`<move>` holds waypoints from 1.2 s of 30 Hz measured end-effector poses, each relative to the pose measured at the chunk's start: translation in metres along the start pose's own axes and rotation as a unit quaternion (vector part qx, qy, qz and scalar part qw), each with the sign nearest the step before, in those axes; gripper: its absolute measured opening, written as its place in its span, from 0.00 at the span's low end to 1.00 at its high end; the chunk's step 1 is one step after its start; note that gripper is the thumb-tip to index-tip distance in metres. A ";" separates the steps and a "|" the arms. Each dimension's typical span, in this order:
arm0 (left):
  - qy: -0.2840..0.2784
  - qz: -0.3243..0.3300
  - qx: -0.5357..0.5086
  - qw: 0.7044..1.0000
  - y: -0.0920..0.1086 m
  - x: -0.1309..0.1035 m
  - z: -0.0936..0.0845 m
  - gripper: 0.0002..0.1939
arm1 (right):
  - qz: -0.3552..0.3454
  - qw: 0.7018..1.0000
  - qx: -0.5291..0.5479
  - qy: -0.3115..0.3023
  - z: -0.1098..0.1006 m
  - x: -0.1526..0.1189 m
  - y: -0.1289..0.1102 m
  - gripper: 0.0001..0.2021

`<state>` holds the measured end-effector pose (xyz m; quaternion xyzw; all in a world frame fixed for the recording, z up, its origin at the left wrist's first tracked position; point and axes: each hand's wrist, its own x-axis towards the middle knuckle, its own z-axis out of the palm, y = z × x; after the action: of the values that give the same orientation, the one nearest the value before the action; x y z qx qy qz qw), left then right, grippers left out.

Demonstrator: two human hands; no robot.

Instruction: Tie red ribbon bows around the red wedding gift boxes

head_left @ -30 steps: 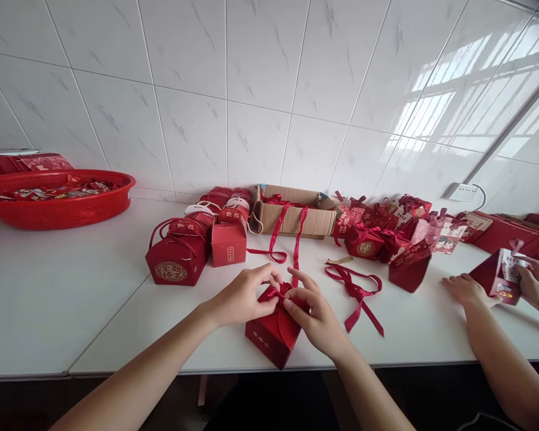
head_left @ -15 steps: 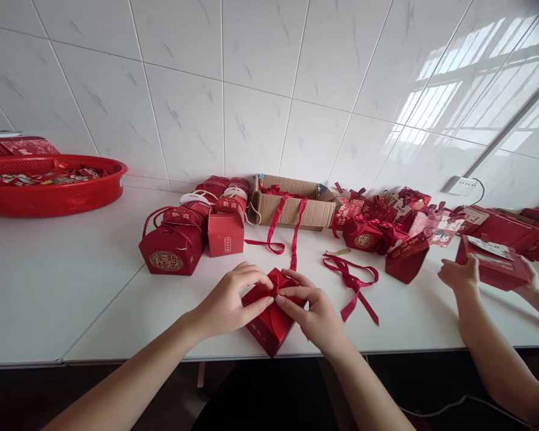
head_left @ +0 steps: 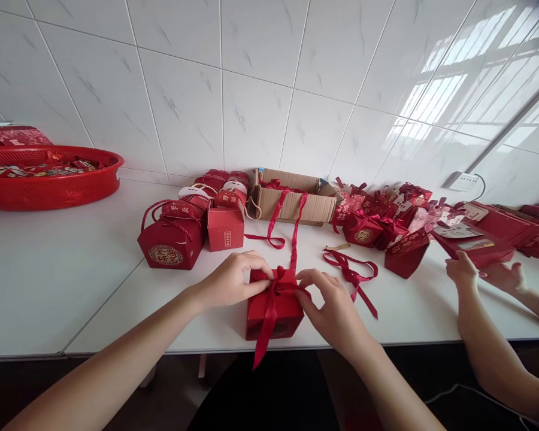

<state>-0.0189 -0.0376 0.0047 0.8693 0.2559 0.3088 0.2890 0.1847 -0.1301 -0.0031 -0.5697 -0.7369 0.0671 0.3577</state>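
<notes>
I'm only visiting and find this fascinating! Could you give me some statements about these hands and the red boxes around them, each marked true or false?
1. The right hand touches the ribbon on the small red box. True.
2. The cardboard carton stands nearer the person than the small red box. False: it stands farther away, near the wall.
3. One ribbon end hangs over the front of the small red box. True.
4. The plastic basket on the left is blue. False: it is red.
5. A co-worker's hand holds another red box at the right. True.
6. The loose ribbon lies left of the small red box. False: it lies to the right.
</notes>
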 end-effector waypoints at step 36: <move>-0.244 -0.022 0.098 0.965 0.020 0.037 -0.035 0.08 | -0.253 0.955 -0.017 -0.153 0.001 0.026 0.015 0.24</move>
<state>-0.0121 -0.0163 0.0551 0.9364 0.2263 0.0544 0.2625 0.1932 -0.1012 0.0000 -0.3533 -0.9038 0.0482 0.2366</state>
